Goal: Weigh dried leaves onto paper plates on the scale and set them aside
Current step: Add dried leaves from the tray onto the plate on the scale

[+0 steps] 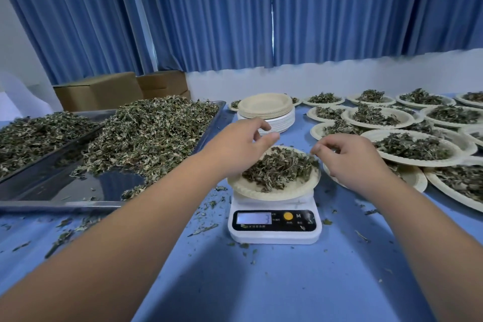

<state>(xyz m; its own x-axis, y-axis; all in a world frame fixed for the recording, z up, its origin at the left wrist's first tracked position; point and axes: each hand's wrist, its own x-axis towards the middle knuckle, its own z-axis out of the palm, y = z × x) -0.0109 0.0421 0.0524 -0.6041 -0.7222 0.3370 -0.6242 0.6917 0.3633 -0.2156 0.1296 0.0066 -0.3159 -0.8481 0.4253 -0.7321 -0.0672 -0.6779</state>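
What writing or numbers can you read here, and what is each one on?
"M": on the scale, right of its yellow button.
On the display: digits washed out, unreadable.
Small print under the display and buttons: too small to read.
On the boxes: no writing visible.

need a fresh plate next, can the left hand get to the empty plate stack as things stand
Probably yes: the left hand hovers just in front of the empty plate stack, with nothing between them.
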